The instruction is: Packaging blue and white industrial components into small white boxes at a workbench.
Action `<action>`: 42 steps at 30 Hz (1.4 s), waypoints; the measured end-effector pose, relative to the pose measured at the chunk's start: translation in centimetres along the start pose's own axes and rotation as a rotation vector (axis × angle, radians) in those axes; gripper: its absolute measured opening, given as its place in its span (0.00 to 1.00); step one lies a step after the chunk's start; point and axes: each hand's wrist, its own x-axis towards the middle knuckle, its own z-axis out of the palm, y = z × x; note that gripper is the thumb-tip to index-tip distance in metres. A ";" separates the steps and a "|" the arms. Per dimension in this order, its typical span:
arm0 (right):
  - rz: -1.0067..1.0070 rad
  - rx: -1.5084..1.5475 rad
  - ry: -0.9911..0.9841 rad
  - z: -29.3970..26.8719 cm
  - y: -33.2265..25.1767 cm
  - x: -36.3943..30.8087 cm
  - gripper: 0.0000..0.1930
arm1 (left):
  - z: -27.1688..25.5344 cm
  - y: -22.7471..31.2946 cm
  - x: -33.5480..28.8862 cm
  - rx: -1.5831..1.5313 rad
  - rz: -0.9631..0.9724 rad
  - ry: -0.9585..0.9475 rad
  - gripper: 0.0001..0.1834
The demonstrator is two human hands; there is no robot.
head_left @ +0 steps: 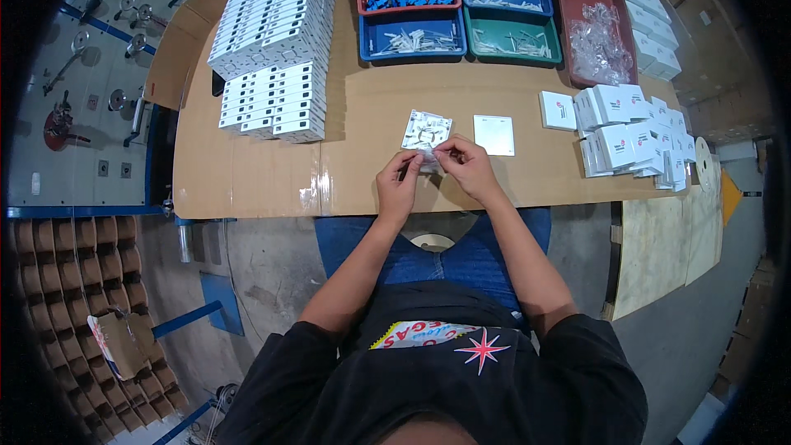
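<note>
My left hand (pixel 399 187) and my right hand (pixel 467 170) meet near the table's front edge, fingers pinched on what looks like a small clear plastic bag (pixel 428 166). Fine detail of the bag is hidden by my fingertips. Just beyond them lies a white square housing (pixel 428 125), its inner side with molded parts facing up. A flat white square plate (pixel 494 137) rests to the right of it, apart from both hands.
Tall stacks of white housings (pixel 276 12) stand at left. Behind are a red tray (pixel 405 10) of blue pieces, a blue tray (pixel 412 58) and a green tray (pixel 514 61) with white parts, and a red tray (pixel 583 79) of clear bags. White packed boxes (pixel 620 147) pile up at right.
</note>
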 end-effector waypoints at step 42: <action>-0.063 -0.067 0.015 0.4 0.3 -0.1 0.06 | 0.3 1.5 -0.1 -0.029 -0.026 -0.060 0.10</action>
